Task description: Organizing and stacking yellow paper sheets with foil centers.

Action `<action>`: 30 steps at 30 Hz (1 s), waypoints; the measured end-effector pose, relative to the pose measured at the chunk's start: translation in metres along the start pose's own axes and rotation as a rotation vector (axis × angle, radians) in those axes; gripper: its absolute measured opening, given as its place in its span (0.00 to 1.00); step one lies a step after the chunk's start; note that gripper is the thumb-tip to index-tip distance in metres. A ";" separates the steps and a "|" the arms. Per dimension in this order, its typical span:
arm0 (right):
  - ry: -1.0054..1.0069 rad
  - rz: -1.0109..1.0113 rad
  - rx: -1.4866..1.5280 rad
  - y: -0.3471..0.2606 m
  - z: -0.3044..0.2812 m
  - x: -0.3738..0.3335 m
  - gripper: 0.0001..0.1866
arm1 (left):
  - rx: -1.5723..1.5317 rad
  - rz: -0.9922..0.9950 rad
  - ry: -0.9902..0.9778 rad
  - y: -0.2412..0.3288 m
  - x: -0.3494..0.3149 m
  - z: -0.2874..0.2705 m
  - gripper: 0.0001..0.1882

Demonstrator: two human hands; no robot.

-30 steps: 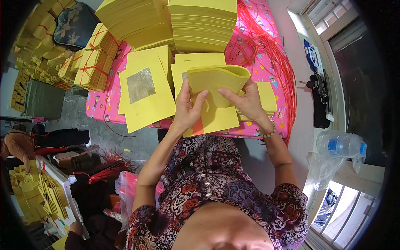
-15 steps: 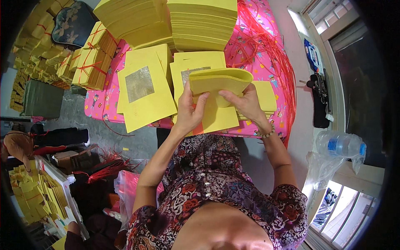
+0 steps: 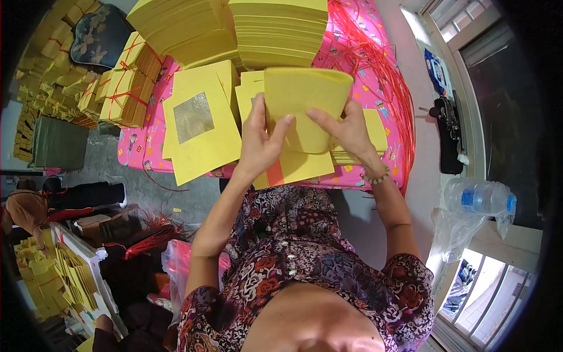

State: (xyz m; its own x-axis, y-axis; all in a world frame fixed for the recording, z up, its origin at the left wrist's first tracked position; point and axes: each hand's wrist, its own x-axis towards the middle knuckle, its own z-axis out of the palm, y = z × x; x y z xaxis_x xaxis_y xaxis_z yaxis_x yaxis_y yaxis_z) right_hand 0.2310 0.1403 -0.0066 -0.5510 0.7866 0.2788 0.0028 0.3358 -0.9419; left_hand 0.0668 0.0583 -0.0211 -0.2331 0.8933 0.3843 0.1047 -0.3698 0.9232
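Observation:
Both hands hold a folded piece of yellow paper point(image 3: 308, 94) above the table, its broad face toward me and its rounded fold at the far edge. My left hand point(image 3: 261, 138) grips its left side, thumb on the face and fingers mostly hidden behind. On the right side, my right hand point(image 3: 349, 132) pinches it the same way, a beaded bracelet at the wrist. Beneath lies a pile of yellow sheets point(image 3: 308, 168), partly covered. To its left, more yellow sheets point(image 3: 205, 159) carry a grey, shiny square. Folded yellow papers point(image 3: 376, 132) are stacked beside my right hand.
Tall yellow paper stacks point(image 3: 280, 41) stand at the back of the pink patterned table point(image 3: 381, 82). Red strands point(image 3: 402, 123) trail along its right side. Tied yellow bundles point(image 3: 124, 97) sit at left. A plastic bottle point(image 3: 478, 196) lies by the window. Another person point(image 3: 26, 211) is at far left.
The folded yellow paper has tilted up, so its broad face shows instead of its open, looped edge. Both hands keep their grip and have shifted only slightly.

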 end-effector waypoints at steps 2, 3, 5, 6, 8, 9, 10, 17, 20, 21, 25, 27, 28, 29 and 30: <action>-0.039 0.156 0.112 -0.002 -0.001 0.009 0.19 | -0.108 -0.072 -0.037 0.006 0.011 -0.004 0.24; -0.036 0.161 0.115 -0.004 -0.001 0.012 0.19 | -0.108 -0.077 -0.040 0.011 0.017 -0.006 0.24; -0.034 0.208 0.170 -0.006 -0.001 0.020 0.20 | -0.226 -0.408 -0.078 0.022 0.027 -0.009 0.24; -0.034 0.210 0.171 -0.003 -0.002 0.023 0.20 | -0.252 -0.442 -0.090 0.028 0.031 -0.007 0.23; -0.030 0.239 0.248 0.005 -0.002 0.029 0.20 | -0.285 -0.473 -0.075 0.021 0.036 -0.005 0.23; -0.034 0.240 0.249 0.006 -0.002 0.031 0.20 | -0.317 -0.501 -0.060 0.018 0.038 -0.005 0.23; -0.032 0.264 0.274 0.006 0.000 0.032 0.21 | -0.317 -0.503 -0.055 0.016 0.039 -0.006 0.23; -0.041 0.439 0.366 0.017 -0.002 0.036 0.19 | -0.317 -0.661 -0.054 0.004 0.044 -0.004 0.21; -0.038 0.454 0.424 0.020 -0.001 0.036 0.20 | -0.316 -0.676 -0.055 0.002 0.044 -0.005 0.21; -0.038 0.455 0.424 0.020 0.000 0.036 0.20 | -0.313 -0.678 -0.055 0.002 0.044 -0.005 0.21; -0.029 0.456 0.425 0.020 0.000 0.035 0.20 | -0.308 -0.690 -0.059 0.000 0.045 -0.004 0.21; -0.039 0.454 0.433 0.018 0.000 0.035 0.20 | -0.319 -0.662 -0.060 0.003 0.043 -0.004 0.21; -0.030 0.415 0.403 0.014 0.001 0.032 0.19 | -0.318 -0.658 -0.060 0.003 0.042 -0.003 0.21; -0.022 0.373 0.373 0.011 0.003 0.030 0.18 | -0.296 -0.618 -0.043 0.004 0.039 -0.002 0.21; -0.023 0.366 0.372 0.010 0.004 0.028 0.18 | -0.274 -0.577 -0.027 0.004 0.035 -0.001 0.21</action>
State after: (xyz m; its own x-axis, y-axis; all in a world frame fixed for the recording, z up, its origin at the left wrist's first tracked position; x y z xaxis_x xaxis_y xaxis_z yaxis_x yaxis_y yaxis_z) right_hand 0.2124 0.1637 -0.0084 -0.5874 0.8052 -0.0817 -0.0958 -0.1694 -0.9809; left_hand 0.0577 0.0882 -0.0038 -0.1537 0.9729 -0.1726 -0.2821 0.1242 0.9513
